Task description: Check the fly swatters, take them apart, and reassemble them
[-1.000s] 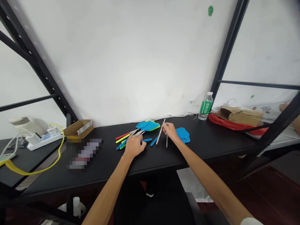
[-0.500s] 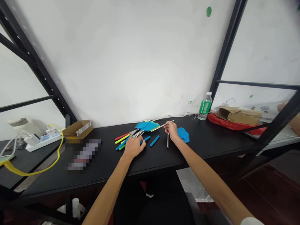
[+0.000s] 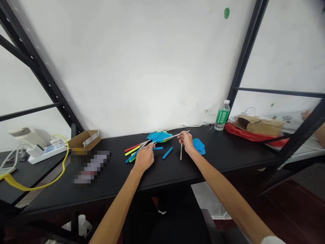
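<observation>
My right hand pinches a thin metal rod, which points left over the flat blue pieces. Below that hand a second metal rod lies on the black table. My left hand has its fingers closed at the near end of a blue handle; its fingertips are partly hidden. A loose blue handle lies between the hands. Beside my left hand is a pile of metal rods with coloured handles, among them a red handle. More flat blue pieces are stacked just right of my right hand.
An open cardboard box and a blurred-out item are on the left of the table. A water bottle stands at the back right, near a torn carton on red plastic. A yellow cable loops at the left.
The blue handle at my left hand has swung from slanted to nearly level, and the left fingers have drawn together. My right hand has barely moved.
</observation>
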Tool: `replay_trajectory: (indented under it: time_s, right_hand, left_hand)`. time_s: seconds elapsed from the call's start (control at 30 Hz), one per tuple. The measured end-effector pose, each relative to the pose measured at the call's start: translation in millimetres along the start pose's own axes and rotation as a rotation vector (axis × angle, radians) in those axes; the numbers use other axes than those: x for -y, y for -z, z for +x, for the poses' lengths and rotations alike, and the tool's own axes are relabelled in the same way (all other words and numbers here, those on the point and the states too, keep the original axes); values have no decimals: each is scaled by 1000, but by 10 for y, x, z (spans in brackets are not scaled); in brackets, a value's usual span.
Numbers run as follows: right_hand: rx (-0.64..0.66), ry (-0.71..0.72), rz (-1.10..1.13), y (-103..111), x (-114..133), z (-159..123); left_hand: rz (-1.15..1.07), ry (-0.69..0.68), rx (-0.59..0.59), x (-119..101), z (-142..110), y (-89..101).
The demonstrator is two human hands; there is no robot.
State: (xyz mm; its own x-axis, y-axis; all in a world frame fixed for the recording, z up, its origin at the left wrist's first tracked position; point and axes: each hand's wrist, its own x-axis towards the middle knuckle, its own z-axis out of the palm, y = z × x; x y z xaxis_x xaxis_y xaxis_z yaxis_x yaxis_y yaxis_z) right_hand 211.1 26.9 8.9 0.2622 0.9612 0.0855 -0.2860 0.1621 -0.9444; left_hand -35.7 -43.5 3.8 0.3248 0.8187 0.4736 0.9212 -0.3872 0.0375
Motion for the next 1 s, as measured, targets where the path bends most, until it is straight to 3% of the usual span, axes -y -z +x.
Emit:
replay_trajectory:
  time_s: [0.43,1.0]
  right_hand:
    - [36,-9,35,-3,-1,-4]
    - [117,-8,-16,-30,-23,-1]
  left_hand:
    - [-55,80,42,-12,-7,50]
    - [-106,56,37,-15,-4,64]
